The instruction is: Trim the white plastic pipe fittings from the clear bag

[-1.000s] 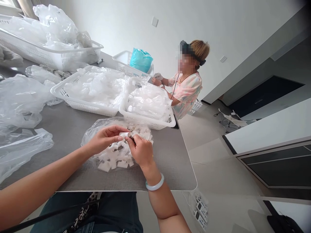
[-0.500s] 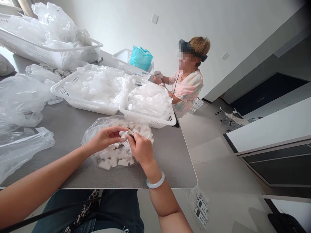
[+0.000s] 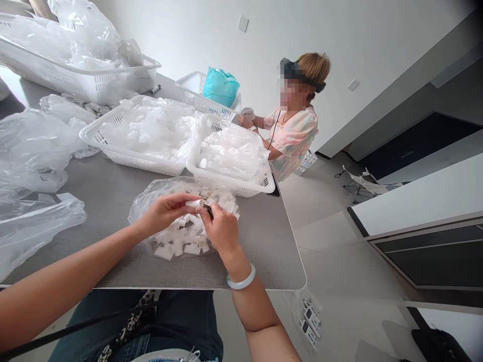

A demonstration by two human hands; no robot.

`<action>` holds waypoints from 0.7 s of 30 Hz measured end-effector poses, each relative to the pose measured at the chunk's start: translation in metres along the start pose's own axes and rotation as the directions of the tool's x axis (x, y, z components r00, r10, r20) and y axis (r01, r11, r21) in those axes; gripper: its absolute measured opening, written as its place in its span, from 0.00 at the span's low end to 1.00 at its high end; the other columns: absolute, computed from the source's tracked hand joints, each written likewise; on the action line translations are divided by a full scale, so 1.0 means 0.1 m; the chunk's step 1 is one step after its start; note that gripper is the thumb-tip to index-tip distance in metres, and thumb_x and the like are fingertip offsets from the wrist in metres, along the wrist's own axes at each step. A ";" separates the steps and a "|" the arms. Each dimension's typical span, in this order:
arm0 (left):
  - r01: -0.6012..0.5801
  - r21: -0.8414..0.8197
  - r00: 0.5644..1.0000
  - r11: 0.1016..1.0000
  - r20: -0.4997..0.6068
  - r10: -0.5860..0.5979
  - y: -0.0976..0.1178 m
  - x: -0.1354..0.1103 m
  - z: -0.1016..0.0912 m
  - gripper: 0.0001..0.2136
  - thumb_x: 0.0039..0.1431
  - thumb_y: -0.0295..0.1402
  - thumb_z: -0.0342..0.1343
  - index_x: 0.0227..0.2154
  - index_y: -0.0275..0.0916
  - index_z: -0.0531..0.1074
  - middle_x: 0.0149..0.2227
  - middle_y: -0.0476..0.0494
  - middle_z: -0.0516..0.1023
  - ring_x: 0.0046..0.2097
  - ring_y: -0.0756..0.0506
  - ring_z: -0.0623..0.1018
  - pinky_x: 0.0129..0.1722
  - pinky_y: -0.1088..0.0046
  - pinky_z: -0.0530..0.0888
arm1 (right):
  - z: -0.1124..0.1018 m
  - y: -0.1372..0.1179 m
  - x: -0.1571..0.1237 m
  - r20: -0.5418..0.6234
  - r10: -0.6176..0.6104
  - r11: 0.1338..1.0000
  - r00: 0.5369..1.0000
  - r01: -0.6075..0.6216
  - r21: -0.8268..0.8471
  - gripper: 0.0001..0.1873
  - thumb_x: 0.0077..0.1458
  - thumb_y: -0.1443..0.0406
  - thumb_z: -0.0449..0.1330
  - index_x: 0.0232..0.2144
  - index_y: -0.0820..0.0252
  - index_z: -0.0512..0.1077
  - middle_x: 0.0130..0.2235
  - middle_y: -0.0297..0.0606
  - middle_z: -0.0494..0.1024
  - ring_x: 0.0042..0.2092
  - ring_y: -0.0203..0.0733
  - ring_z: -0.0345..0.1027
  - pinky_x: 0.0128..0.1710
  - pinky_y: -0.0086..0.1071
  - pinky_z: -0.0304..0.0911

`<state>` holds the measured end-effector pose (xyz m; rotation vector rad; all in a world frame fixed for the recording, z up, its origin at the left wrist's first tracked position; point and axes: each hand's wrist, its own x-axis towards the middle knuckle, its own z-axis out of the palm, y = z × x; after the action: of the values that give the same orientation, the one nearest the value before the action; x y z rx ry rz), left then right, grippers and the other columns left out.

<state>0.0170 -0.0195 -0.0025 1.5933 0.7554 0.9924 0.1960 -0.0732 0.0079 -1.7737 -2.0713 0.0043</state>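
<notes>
My left hand (image 3: 166,213) is closed around a short white tube (image 3: 193,203), its open end facing right. Pinched in my right hand (image 3: 223,230) is a small dark tool (image 3: 207,208), its tip close to the tube's end; its exact kind is too small to make out. Under both hands, many short white tube pieces (image 3: 192,248) lie on a spread clear plastic bag (image 3: 140,200) on the grey table (image 3: 264,241). A pale bangle (image 3: 242,279) circles my right wrist.
Beyond the bag stand two white baskets, one to the left (image 3: 143,162) and one to the right (image 3: 234,187), full of clear plastic bags. A larger basket (image 3: 124,78) is at the far left. A co-worker (image 3: 292,125) sits by a turquoise bag (image 3: 221,88). Loose plastic (image 3: 33,226) covers the left side.
The tube in my left hand now shows more fully, with its open end toward the tool. My right hand has shifted slightly, so the dark tool shows more plainly.
</notes>
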 end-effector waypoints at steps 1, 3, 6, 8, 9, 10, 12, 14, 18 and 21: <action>-0.017 -0.008 1.000 1.000 0.006 0.017 -0.01 0.00 0.01 0.16 0.56 0.43 0.65 0.43 0.39 0.80 0.35 0.42 0.83 0.37 0.43 0.81 0.36 0.69 0.79 | 0.00 -0.01 -0.01 -0.007 0.000 1.000 1.000 0.000 -0.007 0.29 0.69 0.47 0.41 0.30 0.58 0.71 0.21 0.33 0.73 0.23 0.35 0.67 0.22 0.27 0.46; -0.055 0.019 0.998 0.998 -0.036 0.056 -0.03 0.00 0.04 0.16 0.56 0.45 0.65 0.42 0.39 0.80 0.36 0.42 0.83 0.37 0.43 0.81 0.36 0.68 0.79 | 0.01 -0.01 -0.01 -0.024 -0.005 1.000 1.000 0.005 -0.015 0.29 0.69 0.48 0.41 0.29 0.58 0.71 0.21 0.33 0.72 0.22 0.35 0.67 0.22 0.27 0.46; -0.093 0.069 0.992 0.993 -0.074 0.098 -0.07 -0.01 0.05 0.18 0.56 0.48 0.64 0.40 0.39 0.79 0.41 0.40 0.83 0.40 0.42 0.80 0.38 0.68 0.78 | 0.02 -0.02 -0.01 -0.058 -0.009 1.000 0.998 0.008 -0.017 0.30 0.69 0.48 0.41 0.28 0.58 0.71 0.21 0.33 0.72 0.23 0.35 0.67 0.23 0.27 0.47; -0.109 0.090 0.992 0.990 -0.060 0.115 -0.09 -0.02 0.05 0.18 0.57 0.48 0.63 0.41 0.39 0.79 0.43 0.38 0.83 0.41 0.42 0.80 0.39 0.68 0.78 | 0.03 -0.02 -0.01 -0.068 -0.006 1.000 0.998 0.004 -0.022 0.30 0.68 0.46 0.41 0.28 0.58 0.70 0.21 0.33 0.72 0.23 0.34 0.67 0.24 0.26 0.47; -0.114 0.109 0.991 0.987 -0.051 0.120 -0.10 -0.02 0.05 0.18 0.58 0.48 0.62 0.41 0.39 0.79 0.42 0.37 0.83 0.40 0.42 0.81 0.37 0.69 0.78 | 0.04 -0.02 0.00 -0.066 -0.004 1.000 0.998 0.002 -0.028 0.31 0.68 0.45 0.41 0.28 0.58 0.70 0.21 0.33 0.72 0.24 0.35 0.68 0.24 0.26 0.47; -0.119 0.139 0.991 0.983 -0.044 0.126 -0.10 -0.03 0.05 0.17 0.58 0.48 0.62 0.41 0.39 0.79 0.41 0.38 0.83 0.37 0.44 0.80 0.35 0.70 0.77 | 0.04 -0.02 0.00 -0.060 -0.004 0.999 0.998 0.002 -0.034 0.31 0.68 0.45 0.41 0.28 0.58 0.70 0.21 0.33 0.72 0.24 0.35 0.68 0.24 0.26 0.47; -0.127 0.213 0.989 0.969 -0.041 0.139 -0.11 -0.04 0.05 0.15 0.59 0.45 0.62 0.42 0.40 0.79 0.36 0.40 0.83 0.31 0.47 0.78 0.30 0.73 0.75 | 0.05 -0.03 0.00 -0.045 -0.014 0.999 0.999 0.012 -0.044 0.31 0.68 0.45 0.41 0.28 0.58 0.70 0.22 0.34 0.72 0.24 0.35 0.68 0.23 0.27 0.46; -0.139 0.254 0.988 0.957 -0.032 0.152 -0.09 -0.03 0.05 0.14 0.61 0.43 0.61 0.43 0.40 0.79 0.35 0.41 0.82 0.28 0.48 0.77 0.29 0.74 0.74 | 0.06 -0.04 -0.01 -0.039 -0.036 0.998 0.999 0.034 -0.051 0.30 0.69 0.47 0.41 0.27 0.58 0.70 0.22 0.35 0.73 0.24 0.35 0.68 0.23 0.27 0.46; -0.133 0.160 0.991 0.978 0.047 0.127 0.00 -0.02 0.02 0.16 0.61 0.43 0.60 0.47 0.40 0.80 0.46 0.37 0.81 0.39 0.43 0.80 0.34 0.72 0.77 | 0.04 -0.03 -0.01 -0.042 -0.051 0.997 0.998 0.049 -0.060 0.30 0.69 0.47 0.42 0.27 0.58 0.70 0.22 0.34 0.72 0.23 0.34 0.66 0.24 0.27 0.47; -0.043 0.041 0.995 0.998 0.097 0.038 0.05 0.00 -0.03 0.16 0.60 0.42 0.62 0.47 0.41 0.80 0.52 0.36 0.80 0.50 0.37 0.79 0.41 0.67 0.79 | 0.03 -0.01 0.00 -0.036 -0.043 0.998 0.998 0.041 -0.048 0.30 0.68 0.45 0.42 0.28 0.58 0.70 0.20 0.32 0.69 0.22 0.33 0.64 0.24 0.27 0.47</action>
<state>0.0145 -0.0195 0.0029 1.6874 0.6849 0.9267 0.1941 -0.0728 0.0055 -1.7443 -2.0976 -0.0900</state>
